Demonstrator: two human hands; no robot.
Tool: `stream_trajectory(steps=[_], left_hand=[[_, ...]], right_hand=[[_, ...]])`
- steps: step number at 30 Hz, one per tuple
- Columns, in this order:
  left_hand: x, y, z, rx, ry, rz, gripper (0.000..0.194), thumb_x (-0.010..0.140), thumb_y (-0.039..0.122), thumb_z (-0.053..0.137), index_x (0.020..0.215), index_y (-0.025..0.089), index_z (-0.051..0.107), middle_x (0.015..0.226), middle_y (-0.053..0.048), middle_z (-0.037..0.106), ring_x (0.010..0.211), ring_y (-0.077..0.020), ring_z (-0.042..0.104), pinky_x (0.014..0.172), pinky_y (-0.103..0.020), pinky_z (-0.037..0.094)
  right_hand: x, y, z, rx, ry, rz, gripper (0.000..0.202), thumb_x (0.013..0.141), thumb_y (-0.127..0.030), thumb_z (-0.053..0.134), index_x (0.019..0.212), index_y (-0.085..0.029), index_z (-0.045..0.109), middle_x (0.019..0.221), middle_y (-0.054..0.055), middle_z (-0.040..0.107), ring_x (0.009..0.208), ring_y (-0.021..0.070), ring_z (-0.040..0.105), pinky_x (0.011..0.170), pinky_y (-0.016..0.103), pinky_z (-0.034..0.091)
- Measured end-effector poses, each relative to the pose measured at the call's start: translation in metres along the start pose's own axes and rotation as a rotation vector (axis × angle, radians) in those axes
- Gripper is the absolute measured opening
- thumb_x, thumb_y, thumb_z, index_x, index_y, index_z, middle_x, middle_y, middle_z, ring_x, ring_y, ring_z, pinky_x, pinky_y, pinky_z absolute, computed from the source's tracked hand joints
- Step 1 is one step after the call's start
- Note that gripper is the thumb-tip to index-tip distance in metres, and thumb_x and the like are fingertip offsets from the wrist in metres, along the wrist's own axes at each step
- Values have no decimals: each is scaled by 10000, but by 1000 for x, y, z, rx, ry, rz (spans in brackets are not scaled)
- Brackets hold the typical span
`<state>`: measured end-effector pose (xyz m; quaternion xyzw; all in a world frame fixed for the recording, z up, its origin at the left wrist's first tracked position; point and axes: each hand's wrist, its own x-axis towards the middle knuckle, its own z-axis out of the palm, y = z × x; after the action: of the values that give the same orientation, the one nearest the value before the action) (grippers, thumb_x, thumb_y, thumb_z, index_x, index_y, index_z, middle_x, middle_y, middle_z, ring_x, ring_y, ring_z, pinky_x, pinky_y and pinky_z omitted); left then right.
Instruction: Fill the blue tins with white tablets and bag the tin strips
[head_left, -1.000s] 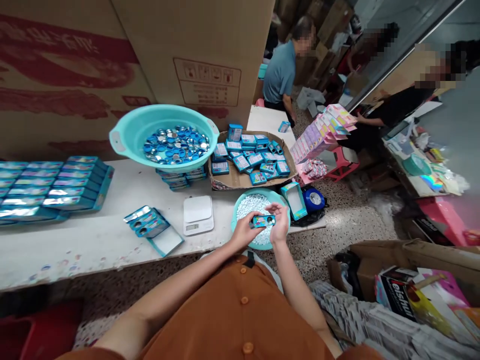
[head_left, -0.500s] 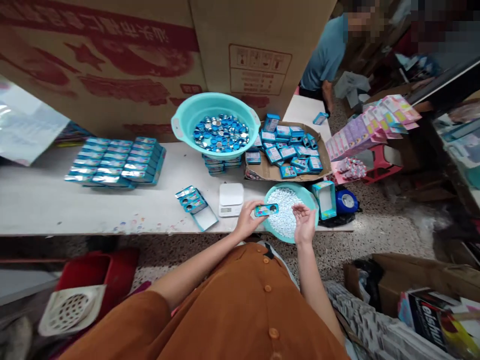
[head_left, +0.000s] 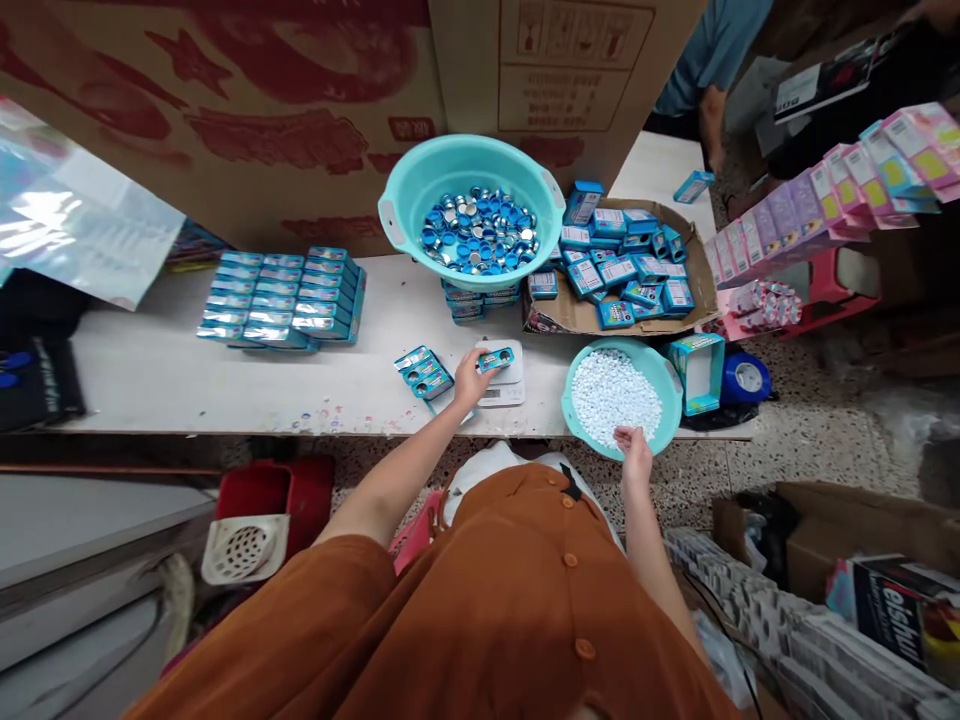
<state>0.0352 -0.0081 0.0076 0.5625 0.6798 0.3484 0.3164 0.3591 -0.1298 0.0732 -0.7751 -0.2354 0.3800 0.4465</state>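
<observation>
My left hand [head_left: 470, 378] is closed on the end of a small blue box [head_left: 495, 359] with a round dark opening in its top. It holds the box over the white kitchen scale [head_left: 513, 390], and I cannot tell whether the two touch. My right hand [head_left: 636, 456] is at the near rim of a turquoise basin [head_left: 674, 420] full of small white pellets [head_left: 616, 395]. Its fingers are loosely bent and slightly apart, with nothing visible in them. Left of the scale lies a tray of similar blue boxes [head_left: 422, 373], partly behind my left wrist.
A larger turquoise basin [head_left: 466, 160] with blue and silver caps stands behind the scale. Blue boxes fill a cardboard tray [head_left: 559, 322] beside it. More blue boxes [head_left: 281, 305] are stacked at left. A big carton [head_left: 300, 120] walls the back; a person's arm [head_left: 711, 120] shows beyond.
My left hand has carried the blue box left, from beside the pellet basin to over the scale. My right hand has turned and dropped towards the basin's near rim. The view has shifted.
</observation>
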Motion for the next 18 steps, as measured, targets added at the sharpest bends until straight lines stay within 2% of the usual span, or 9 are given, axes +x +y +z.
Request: stream_trajectory(steps=[5, 8, 12, 18], left_hand=[[14, -5, 3, 0, -31, -9, 356, 745, 270, 665, 1078, 208, 558, 1096, -77, 609, 1010, -234, 568, 862, -348, 457], [18, -8, -1, 22, -72, -6, 528, 703, 282, 712, 1179, 198, 502, 1133, -96, 595, 1070, -251, 547, 927, -386, 430], [7, -13, -12, 75, -108, 2, 723, 664, 317, 753, 1287, 181, 413, 1213, -134, 543, 1165, -281, 488, 987, -420, 390], [-4, -12, -21, 120, -135, 33, 660, 698, 327, 726, 1270, 191, 427, 1227, -127, 531, 1194, -300, 456, 1003, -429, 376]], right_hand=[[-4, 12, -3, -60, 23, -35, 591, 739, -695, 428, 779, -149, 650, 820, 95, 687, 766, 198, 625, 762, 345, 463], [-3, 17, -3, -100, 16, -63, 588, 746, -695, 421, 768, -152, 644, 817, 95, 683, 765, 199, 618, 776, 353, 465], [-1, 23, -1, -157, -25, -86, 575, 765, -680, 413, 777, -154, 643, 840, 94, 677, 796, 203, 609, 813, 364, 456], [0, 26, 9, -235, -82, -126, 520, 799, -625, 402, 791, -165, 645, 850, 84, 670, 831, 208, 602, 828, 359, 439]])
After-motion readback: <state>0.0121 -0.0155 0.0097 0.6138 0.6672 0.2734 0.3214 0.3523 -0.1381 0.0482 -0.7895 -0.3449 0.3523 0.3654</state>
